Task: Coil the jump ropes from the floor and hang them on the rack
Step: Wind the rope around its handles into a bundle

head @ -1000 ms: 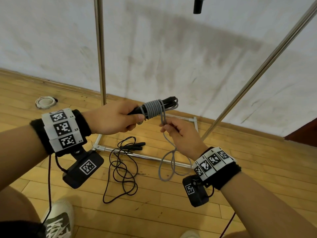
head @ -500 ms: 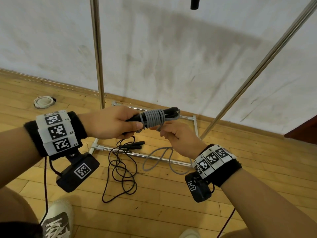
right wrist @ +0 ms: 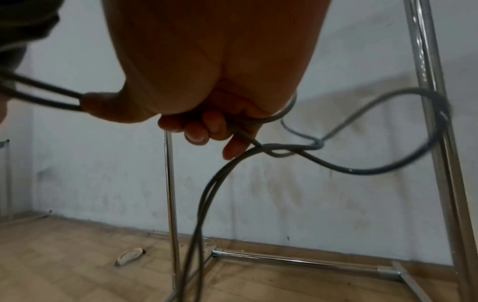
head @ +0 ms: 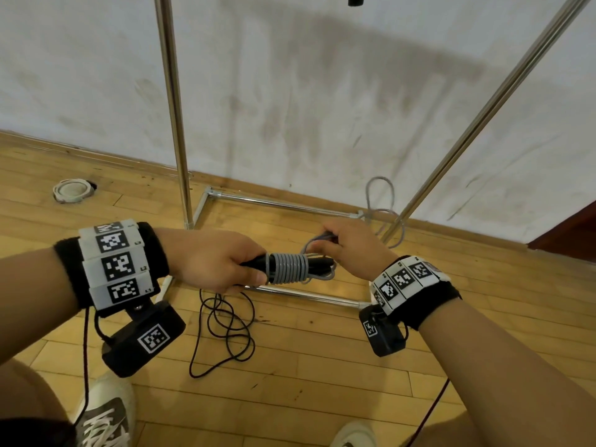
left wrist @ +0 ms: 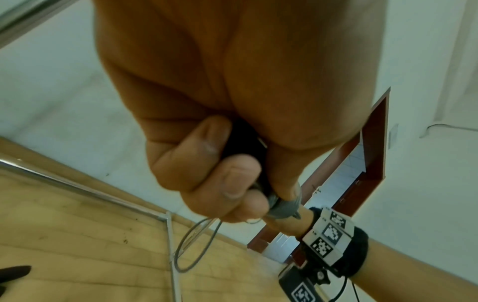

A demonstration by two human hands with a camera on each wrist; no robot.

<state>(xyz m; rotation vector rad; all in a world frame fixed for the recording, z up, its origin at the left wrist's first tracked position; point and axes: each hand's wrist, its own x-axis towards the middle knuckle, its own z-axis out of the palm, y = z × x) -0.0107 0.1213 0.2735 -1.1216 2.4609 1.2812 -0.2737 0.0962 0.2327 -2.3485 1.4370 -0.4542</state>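
On both wristbands [head: 117, 262], square coded tags, no legible writing

A white wall [head: 306, 91], smudged with grey stains, is seen beyond the hands, met at its foot by a wooden skirting board [head: 96, 154]. Below and around the hands, a floor of light wooden boards [head: 322, 366] is laid. A round white floor fitting [head: 71, 190] is set into the boards, well apart to the left. A dark red-brown door frame [left wrist: 372, 147] is seen to the right, with pale tiles beyond it.
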